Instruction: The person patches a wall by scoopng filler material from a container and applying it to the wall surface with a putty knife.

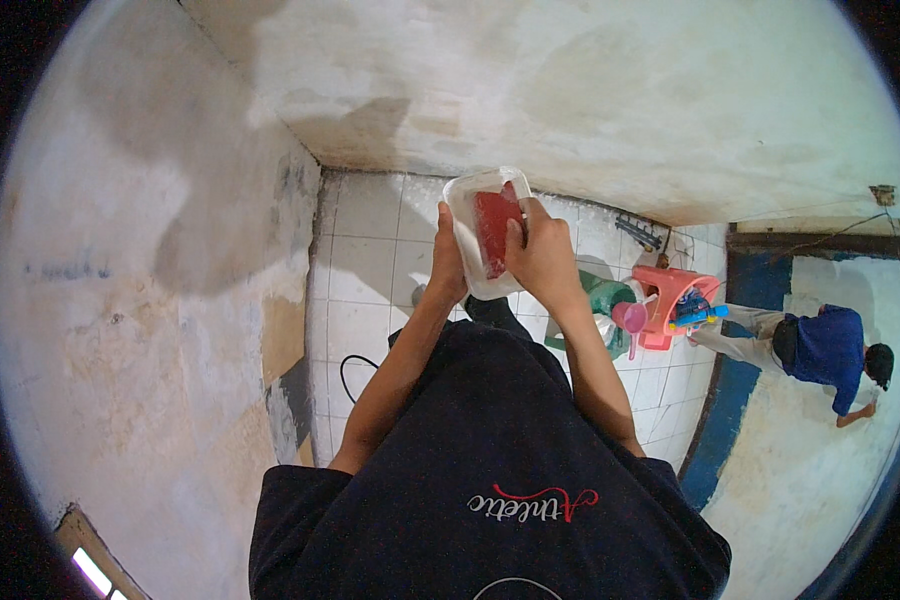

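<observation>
My left hand (447, 255) grips the left side of a white rectangular plastic tub (462, 190), held up above the tiled floor in front of my body. Inside the tub is a flat red scraper (490, 232) with pale residue on it. My right hand (540, 250) is wrapped on the scraper's right part at the tub's right side, thumb on the red face. Whether my right fingers also grip the tub's rim is hard to make out.
Plastered walls (570, 90) surround a tiled floor (360, 260). At right are a pink stool (660, 318) with blue tools, a green container (602, 300), a pink dipper (630, 318) and dark rods (638, 232). A co-worker (815, 350) works at the right wall.
</observation>
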`<state>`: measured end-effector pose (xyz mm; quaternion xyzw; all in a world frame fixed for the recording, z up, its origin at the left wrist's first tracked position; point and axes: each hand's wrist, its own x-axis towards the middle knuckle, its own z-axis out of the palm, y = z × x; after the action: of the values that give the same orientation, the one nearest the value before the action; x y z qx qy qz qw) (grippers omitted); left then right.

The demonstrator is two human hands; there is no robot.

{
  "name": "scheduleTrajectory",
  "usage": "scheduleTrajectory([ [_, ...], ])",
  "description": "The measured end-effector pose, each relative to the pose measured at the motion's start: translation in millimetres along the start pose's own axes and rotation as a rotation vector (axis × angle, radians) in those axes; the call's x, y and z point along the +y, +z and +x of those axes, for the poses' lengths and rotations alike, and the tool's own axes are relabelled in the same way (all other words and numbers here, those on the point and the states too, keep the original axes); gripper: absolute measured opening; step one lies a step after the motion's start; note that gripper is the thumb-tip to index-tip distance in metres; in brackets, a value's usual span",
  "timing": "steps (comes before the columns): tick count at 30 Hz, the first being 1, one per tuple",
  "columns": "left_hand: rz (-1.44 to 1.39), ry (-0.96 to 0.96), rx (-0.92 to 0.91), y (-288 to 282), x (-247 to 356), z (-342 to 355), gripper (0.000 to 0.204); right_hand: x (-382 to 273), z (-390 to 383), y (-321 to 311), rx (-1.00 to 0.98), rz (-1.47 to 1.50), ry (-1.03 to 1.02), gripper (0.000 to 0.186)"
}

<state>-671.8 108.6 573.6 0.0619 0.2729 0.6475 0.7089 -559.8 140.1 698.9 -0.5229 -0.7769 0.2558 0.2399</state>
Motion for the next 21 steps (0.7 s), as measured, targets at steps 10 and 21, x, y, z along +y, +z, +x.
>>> scheduleTrajectory([
  [10, 0.002, -0.01, 0.022, 6, 4, -2, 0.075, -3, 1, -3, 0.04, 0.043, -0.038, 0.016],
  [21, -0.007, -0.014, -0.012, 0, 4, -3, 0.077, 8, 1, 12, -0.018, -0.025, -0.048, 0.017],
])
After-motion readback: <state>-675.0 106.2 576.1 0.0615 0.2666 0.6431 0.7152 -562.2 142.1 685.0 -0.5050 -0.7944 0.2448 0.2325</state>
